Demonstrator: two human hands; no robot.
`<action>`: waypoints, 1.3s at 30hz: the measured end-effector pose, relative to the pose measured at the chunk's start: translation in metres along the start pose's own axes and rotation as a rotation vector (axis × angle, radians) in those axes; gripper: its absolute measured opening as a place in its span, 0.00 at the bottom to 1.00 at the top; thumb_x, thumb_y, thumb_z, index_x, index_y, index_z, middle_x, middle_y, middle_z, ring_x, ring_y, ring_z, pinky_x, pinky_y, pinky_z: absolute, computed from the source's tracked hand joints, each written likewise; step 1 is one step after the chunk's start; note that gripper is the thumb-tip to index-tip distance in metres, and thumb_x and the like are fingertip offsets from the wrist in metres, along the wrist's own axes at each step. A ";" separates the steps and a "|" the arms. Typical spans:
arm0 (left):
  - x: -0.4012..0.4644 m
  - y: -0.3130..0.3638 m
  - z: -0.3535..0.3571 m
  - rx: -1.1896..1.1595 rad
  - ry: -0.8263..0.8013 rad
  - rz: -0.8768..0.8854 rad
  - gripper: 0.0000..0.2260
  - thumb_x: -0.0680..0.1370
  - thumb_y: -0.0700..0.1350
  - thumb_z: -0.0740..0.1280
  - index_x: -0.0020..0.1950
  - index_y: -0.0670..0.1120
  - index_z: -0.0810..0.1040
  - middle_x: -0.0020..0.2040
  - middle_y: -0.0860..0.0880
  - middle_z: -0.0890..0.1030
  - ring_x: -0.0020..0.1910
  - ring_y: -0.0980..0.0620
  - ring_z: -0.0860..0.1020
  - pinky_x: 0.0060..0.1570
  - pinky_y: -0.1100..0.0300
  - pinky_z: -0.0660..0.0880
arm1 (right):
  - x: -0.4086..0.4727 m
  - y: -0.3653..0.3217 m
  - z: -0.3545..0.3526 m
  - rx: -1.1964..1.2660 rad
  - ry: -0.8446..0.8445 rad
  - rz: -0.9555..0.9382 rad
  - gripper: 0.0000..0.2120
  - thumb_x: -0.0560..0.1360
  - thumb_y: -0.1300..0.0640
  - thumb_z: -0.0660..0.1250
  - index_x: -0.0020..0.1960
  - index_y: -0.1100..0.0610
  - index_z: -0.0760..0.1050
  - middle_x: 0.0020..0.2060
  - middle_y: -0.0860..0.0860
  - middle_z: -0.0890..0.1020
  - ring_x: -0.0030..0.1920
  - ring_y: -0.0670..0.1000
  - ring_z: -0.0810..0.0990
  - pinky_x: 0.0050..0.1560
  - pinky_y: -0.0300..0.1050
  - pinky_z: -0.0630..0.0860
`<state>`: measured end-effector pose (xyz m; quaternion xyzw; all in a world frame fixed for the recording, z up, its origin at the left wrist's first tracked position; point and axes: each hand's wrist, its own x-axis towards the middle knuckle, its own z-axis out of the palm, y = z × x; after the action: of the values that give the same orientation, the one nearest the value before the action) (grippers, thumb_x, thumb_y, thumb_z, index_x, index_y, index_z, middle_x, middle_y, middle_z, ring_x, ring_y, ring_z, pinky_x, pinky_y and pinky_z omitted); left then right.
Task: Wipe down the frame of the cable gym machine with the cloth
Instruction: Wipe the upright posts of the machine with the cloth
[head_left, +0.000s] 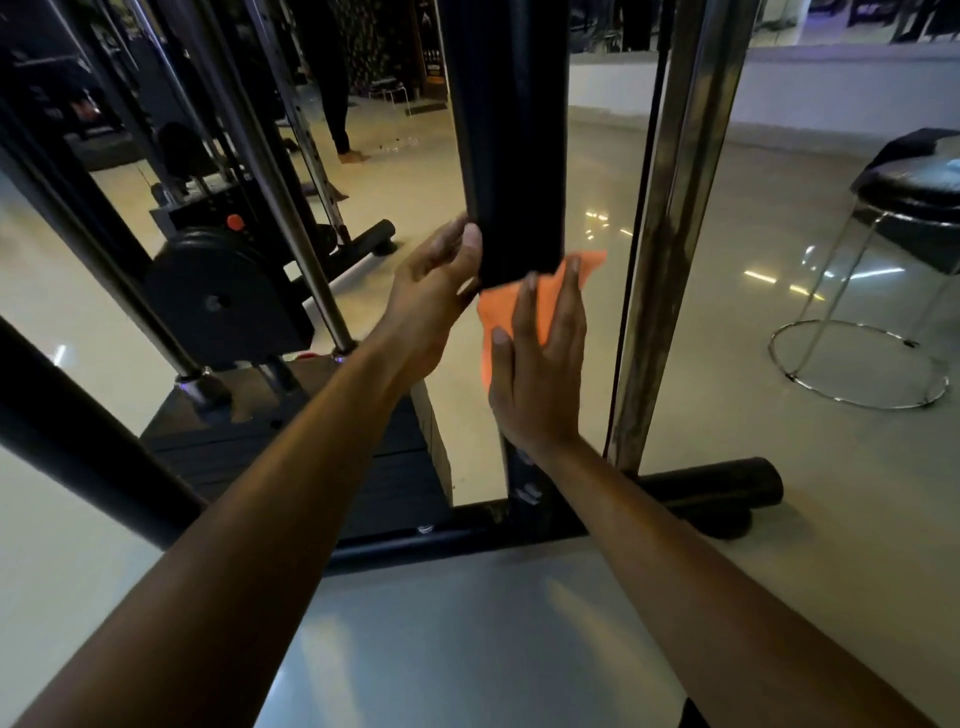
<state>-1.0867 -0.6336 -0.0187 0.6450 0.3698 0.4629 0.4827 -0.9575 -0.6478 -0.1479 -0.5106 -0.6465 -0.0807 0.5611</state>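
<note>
Flat, straight-fingered, right hand (537, 364) presses orange cloth (524, 306) on black upright post (506, 156), left hand (434, 280) steadying it with relaxed fingers; wiping underway, next stroke probably downward.

The cloth (498, 312) is showing bright orange, plain and without pattern, against the matte black upright post (511, 156) of the frame. To the right, a chrome pole (670, 234) is gleaming silver with dark smudged reflections. The base bar (717, 486) near the floor is looking black. On the left, the weight stack (291, 457) is appearing black, and a round black plate (213, 296) is sitting below a small orange-red knob (235, 222). The floor (467, 623) is shining pale cream. At far right, a stool (919, 187) is showing a black seat on chrome legs.
</note>
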 end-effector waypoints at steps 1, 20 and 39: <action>0.002 -0.003 0.000 -0.002 0.000 0.004 0.22 0.89 0.49 0.62 0.81 0.41 0.69 0.74 0.45 0.79 0.75 0.46 0.76 0.78 0.39 0.70 | 0.009 -0.001 0.000 0.014 0.028 0.001 0.31 0.90 0.45 0.55 0.86 0.46 0.41 0.87 0.60 0.46 0.86 0.66 0.55 0.77 0.70 0.68; -0.009 -0.065 0.011 -0.092 -0.016 0.072 0.18 0.90 0.52 0.57 0.77 0.48 0.75 0.72 0.50 0.82 0.74 0.51 0.77 0.78 0.46 0.70 | -0.032 0.024 0.008 -0.087 -0.021 -0.085 0.31 0.91 0.44 0.53 0.88 0.48 0.42 0.88 0.58 0.40 0.87 0.63 0.50 0.76 0.69 0.72; -0.010 -0.068 0.000 -0.102 -0.057 0.087 0.19 0.89 0.55 0.60 0.79 0.53 0.74 0.72 0.58 0.81 0.74 0.58 0.76 0.77 0.55 0.70 | -0.071 0.042 0.015 -0.046 -0.106 -0.032 0.33 0.90 0.46 0.54 0.87 0.43 0.37 0.87 0.53 0.35 0.86 0.63 0.54 0.69 0.69 0.79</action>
<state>-1.0916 -0.6247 -0.0867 0.6478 0.3035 0.4833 0.5047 -0.9464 -0.6586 -0.2302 -0.5164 -0.6814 -0.0772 0.5129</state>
